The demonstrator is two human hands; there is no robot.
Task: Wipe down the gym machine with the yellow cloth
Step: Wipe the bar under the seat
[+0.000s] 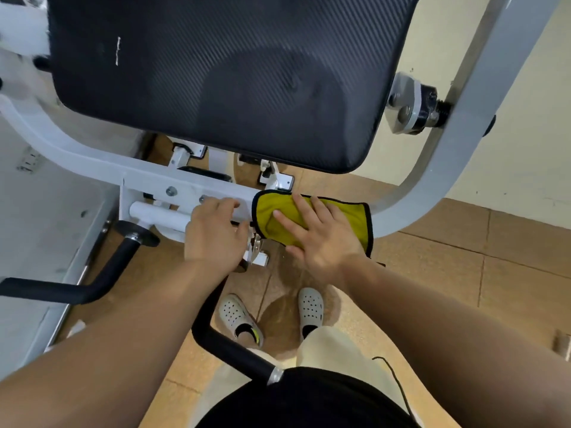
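The gym machine has a white curved frame [92, 162] and a large black padded seat [222, 78] above it. A yellow cloth [349, 217] with a black hem is draped over the frame's crossbar just below the pad. My right hand [318, 233] lies flat on the cloth with fingers spread, pressing it against the bar. My left hand [216, 230] grips the white bar next to the cloth's left edge, fingers curled over it.
Black foam handles [102, 279] stick out at lower left and one [228, 347] crosses in front of my legs. A bolt assembly [414, 103] sits at the right upright. Tan floor tiles [463, 273] and my two clog shoes lie below. A cream wall stands at right.
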